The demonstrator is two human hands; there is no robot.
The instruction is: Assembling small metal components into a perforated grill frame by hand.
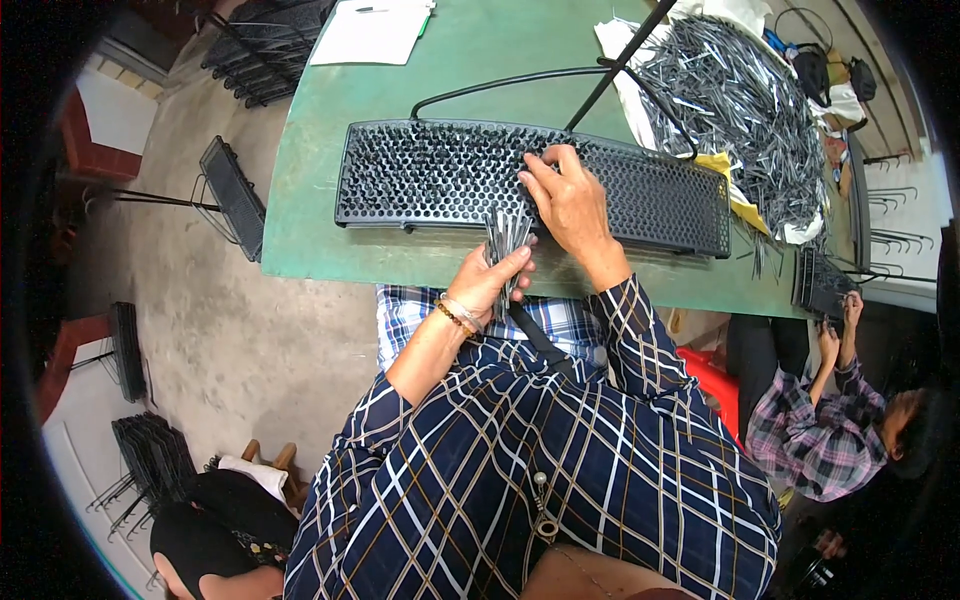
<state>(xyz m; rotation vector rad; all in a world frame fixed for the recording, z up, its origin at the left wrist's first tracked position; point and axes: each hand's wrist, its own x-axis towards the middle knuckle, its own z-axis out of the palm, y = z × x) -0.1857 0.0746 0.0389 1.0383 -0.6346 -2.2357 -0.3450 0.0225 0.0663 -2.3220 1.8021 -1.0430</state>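
A long black perforated panel (655,200) with a bent black rod frame lies across the green table (330,240) before me. Its left and middle holes are filled with short dark upright pieces; toward the right end the holes look bare. My right hand (572,208) rests over the middle of the panel, thumb and fingers pinched together at the holes. What the fingertips hold is too small to make out. Just in front of the panel's near edge, my left hand (485,278) is wrapped round a bundle of thin grey-black strips (508,235), their ends pointing up.
A big heap of similar strips (730,100) lies on pale sheeting at the table's far right. White paper (375,35) with a pen sits at the far left. At right another person (815,430) handles a similar panel (828,285). More panels (235,195) stand around the floor.
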